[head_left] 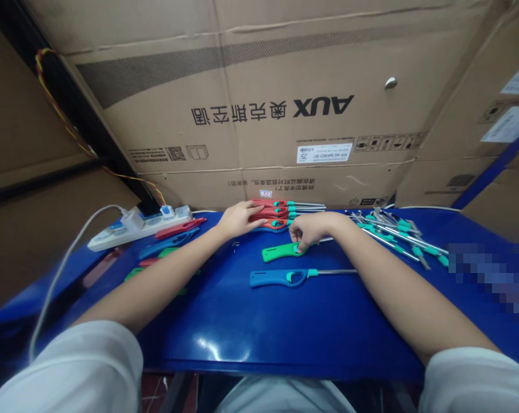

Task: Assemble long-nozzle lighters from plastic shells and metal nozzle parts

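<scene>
My left hand rests with its fingers stretched out against the handle ends of several red and orange gas lighters, lined up close together by the cardboard. In front of that row, my right hand has its fingers curled down and pinches a green gas lighter near its teal trigger. Part of its metal tube is hidden behind the hand. Nearer to me lies a blue gas lighter, its metal tube pointing right and passing behind my right forearm.
Metal tubes with teal parts lie in a loose pile at right. On the left are red, blue and green handle shells, partly behind my left arm. A white power strip with plugs and cables stands behind them. A cardboard wall borders the blue table.
</scene>
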A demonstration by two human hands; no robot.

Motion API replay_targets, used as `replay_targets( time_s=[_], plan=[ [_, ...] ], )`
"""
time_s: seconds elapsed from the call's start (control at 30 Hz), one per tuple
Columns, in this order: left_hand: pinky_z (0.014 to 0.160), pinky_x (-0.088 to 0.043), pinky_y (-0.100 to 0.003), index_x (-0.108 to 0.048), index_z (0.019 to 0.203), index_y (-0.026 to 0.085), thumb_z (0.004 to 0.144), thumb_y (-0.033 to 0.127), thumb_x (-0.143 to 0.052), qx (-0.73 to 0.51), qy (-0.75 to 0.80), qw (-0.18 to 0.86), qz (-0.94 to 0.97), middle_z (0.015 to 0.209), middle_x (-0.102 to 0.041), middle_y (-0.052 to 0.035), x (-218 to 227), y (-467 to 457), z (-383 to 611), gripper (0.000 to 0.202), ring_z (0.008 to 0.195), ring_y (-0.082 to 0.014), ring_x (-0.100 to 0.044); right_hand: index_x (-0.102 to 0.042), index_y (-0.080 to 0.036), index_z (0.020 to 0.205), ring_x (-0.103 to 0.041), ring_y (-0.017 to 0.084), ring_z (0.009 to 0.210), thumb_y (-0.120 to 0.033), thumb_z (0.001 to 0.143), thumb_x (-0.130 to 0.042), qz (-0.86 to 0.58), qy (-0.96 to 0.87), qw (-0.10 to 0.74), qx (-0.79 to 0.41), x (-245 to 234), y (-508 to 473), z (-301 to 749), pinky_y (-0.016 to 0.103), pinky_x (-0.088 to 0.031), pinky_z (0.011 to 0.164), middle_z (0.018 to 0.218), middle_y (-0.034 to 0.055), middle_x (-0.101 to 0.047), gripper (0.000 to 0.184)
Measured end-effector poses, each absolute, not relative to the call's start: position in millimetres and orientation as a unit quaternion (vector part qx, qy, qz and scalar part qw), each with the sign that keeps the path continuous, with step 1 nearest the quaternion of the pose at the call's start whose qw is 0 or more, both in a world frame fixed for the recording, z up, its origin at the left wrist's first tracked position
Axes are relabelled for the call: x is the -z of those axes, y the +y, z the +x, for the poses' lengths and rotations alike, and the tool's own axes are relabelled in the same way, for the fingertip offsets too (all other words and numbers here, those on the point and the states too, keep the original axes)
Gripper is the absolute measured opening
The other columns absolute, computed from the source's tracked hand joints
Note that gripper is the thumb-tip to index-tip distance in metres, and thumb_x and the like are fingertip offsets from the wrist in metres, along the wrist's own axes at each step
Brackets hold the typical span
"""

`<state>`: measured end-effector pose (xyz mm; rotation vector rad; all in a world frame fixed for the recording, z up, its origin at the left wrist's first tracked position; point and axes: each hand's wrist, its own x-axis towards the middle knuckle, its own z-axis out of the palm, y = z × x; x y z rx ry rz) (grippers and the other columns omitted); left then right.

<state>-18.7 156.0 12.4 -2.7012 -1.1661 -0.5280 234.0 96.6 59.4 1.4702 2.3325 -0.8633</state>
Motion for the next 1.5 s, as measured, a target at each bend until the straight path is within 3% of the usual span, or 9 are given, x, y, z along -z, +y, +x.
replay_targets(
  time_s=[0.2, 0.47, 0.7, 0.87, 0.97, 1.1, 1.2, 1.4, 1.5],
  plan=[
    [0.095, -0.053, -0.035, -0.065, 0.135, 0.022, 0.094, 0.06, -0.058, 0.178, -0.417, 0.079, -0.888, 0.134, -0.065, -0.0111, -14.0, 148.9, -14.7, 0.057, 0.12, -0.0292, -0.063, -0.059, -0.019, 0.099, -0.07, 0.017, 0.07, -0.05, 0.068, -0.084, 0.522, 0.764, 0.128, 0.358, -63.9, 95.1, 241.5, 0.029, -0.057, 0.064, 0.085, 0.0027, -0.07, 0.05],
    [0.088, -0.055, -0.034, -0.067, 0.133, 0.025, 0.091, 0.065, -0.059, 0.194, -0.46, 0.065, -0.864, 0.133, -0.065, -0.0093, -12.1, 143.9, -6.2, 0.058, 0.114, -0.03, -0.066, -0.061, -0.019, 0.087, -0.065, 0.016, 0.062, -0.014, 0.069, -0.076, 0.524, 0.799, 0.111, 0.275, -62.4, 97.5, 245.6, 0.026, -0.049, 0.055, 0.085, 0.0024, -0.067, 0.024],
    [0.088, -0.055, -0.035, -0.067, 0.132, 0.024, 0.089, 0.058, -0.064, 0.195, -0.496, 0.027, -0.846, 0.134, -0.064, -0.0107, -12.9, 145.1, -0.7, 0.055, 0.114, -0.031, -0.066, -0.066, -0.019, 0.094, -0.064, 0.022, 0.083, -0.026, 0.081, -0.072, 0.5, 0.854, -0.006, 0.145, -67.2, 106.3, 250.4, 0.028, -0.041, 0.069, 0.096, 0.0071, -0.071, 0.016],
    [0.088, -0.055, -0.036, -0.07, 0.125, 0.022, 0.1, 0.048, -0.048, 0.216, -0.52, 0.012, -0.826, 0.117, -0.071, -0.0099, -22.2, 139.7, -3.8, 0.042, 0.104, -0.0275, -0.069, -0.065, -0.019, 0.1, -0.063, 0.019, 0.086, -0.029, 0.085, -0.069, 0.492, 0.861, -0.048, 0.124, -57.5, 112.4, 255.6, 0.025, -0.04, 0.069, 0.1, 0.0064, -0.071, 0.018],
    [0.091, -0.054, -0.038, -0.064, 0.133, 0.021, 0.102, 0.052, -0.041, 0.24, -0.523, 0.018, -0.817, 0.124, -0.068, -0.0099, -25.3, 129.3, -9.7, 0.049, 0.104, -0.0276, -0.069, -0.064, -0.019, 0.096, -0.062, 0.019, 0.081, -0.034, 0.088, -0.068, 0.497, 0.857, -0.056, 0.122, -51.3, 113.9, 255.1, 0.025, -0.039, 0.066, 0.094, 0.0061, -0.071, 0.018],
    [0.093, -0.054, -0.036, -0.062, 0.133, 0.018, 0.09, 0.061, -0.062, 0.253, -0.488, 0.003, -0.835, 0.124, -0.068, -0.0115, -22.1, 120.7, -20.4, 0.061, 0.105, -0.0279, -0.069, -0.063, -0.019, 0.087, -0.061, 0.019, 0.078, -0.039, 0.09, -0.066, 0.506, 0.854, -0.07, 0.104, -45.8, 117.0, 254.1, 0.027, -0.038, 0.066, 0.089, 0.0063, -0.07, 0.02],
    [0.091, -0.054, -0.036, -0.066, 0.126, 0.015, 0.087, 0.055, -0.07, 0.265, -0.454, -0.019, -0.85, 0.117, -0.071, -0.0126, -18.5, 122.2, -27.2, 0.056, 0.102, -0.0272, -0.069, -0.062, -0.019, 0.083, -0.061, 0.02, 0.082, -0.038, 0.089, -0.066, 0.503, 0.856, -0.085, 0.085, -41.8, 120.7, 253.5, 0.027, -0.039, 0.069, 0.093, 0.0075, -0.069, 0.021],
    [0.087, -0.055, -0.035, -0.071, 0.117, 0.015, 0.089, 0.042, -0.071, 0.274, -0.454, -0.038, -0.847, 0.105, -0.075, -0.0117, -16.2, 129.3, -29.4, 0.039, 0.093, -0.0254, -0.071, -0.06, -0.016, 0.1, -0.06, 0.024, 0.096, -0.035, 0.088, -0.067, 0.511, 0.852, -0.106, 0.047, -47.3, 118.4, 252.1, 0.03, -0.042, 0.078, 0.107, 0.0133, -0.066, 0.023],
    [0.087, -0.055, -0.035, -0.069, 0.117, 0.015, 0.086, 0.039, -0.075, 0.287, -0.459, -0.046, -0.839, 0.108, -0.075, -0.0114, -13.3, 131.5, -27.1, 0.039, 0.093, -0.0245, -0.071, -0.059, -0.018, 0.102, -0.063, 0.022, 0.089, -0.041, 0.084, -0.072, 0.506, 0.856, -0.09, 0.065, -64.8, 98.9, 245.5, 0.029, -0.044, 0.072, 0.103, 0.0101, -0.067, 0.032]
  ],
)
